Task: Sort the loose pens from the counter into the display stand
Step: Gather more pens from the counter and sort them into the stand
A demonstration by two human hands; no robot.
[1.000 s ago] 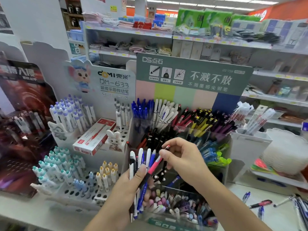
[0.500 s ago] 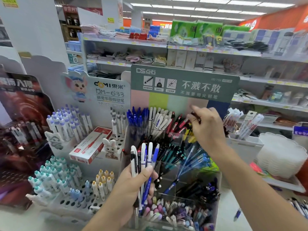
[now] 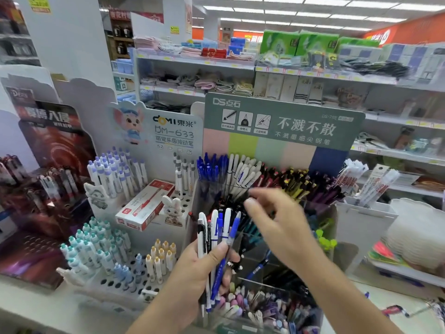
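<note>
The left hand (image 3: 192, 273) grips a bundle of pens (image 3: 216, 239), thumb clamped across the barrels, fingers curled behind them. The pens stand nearly upright, fanned a little at the top: white ones, a black-and-white one, and blue-gripped ones on the right side of the fan. Their tips poke out below the palm, just in front of the clear display stand (image 3: 320, 220).

The right hand (image 3: 277, 220) hangs above and just right of the bundle, blurred, fingers spread and loosely bent, nothing between them. Its fingertips (image 3: 250, 203) sit over the stand's middle tier, close to the top of the blue-gripped pen but apart from it.

Behind the hands, the stand's top row holds blue pens (image 3: 212, 167), white pens (image 3: 243, 172), then red, yellow-clipped and purple ones, all leaning. The right forearm crosses in front of the stand's lower compartments and hides part of them. The bottom tray shows pastel-capped pens (image 3: 238, 300).

To the left, a white peg-hole rack (image 3: 115, 283) carries teal and yellow-capped pens, with a red-and-white box (image 3: 144, 206) lying on it. Far right on the counter (image 3: 375, 304), a loose red pen (image 3: 392, 310) lies well apart from both hands.
</note>
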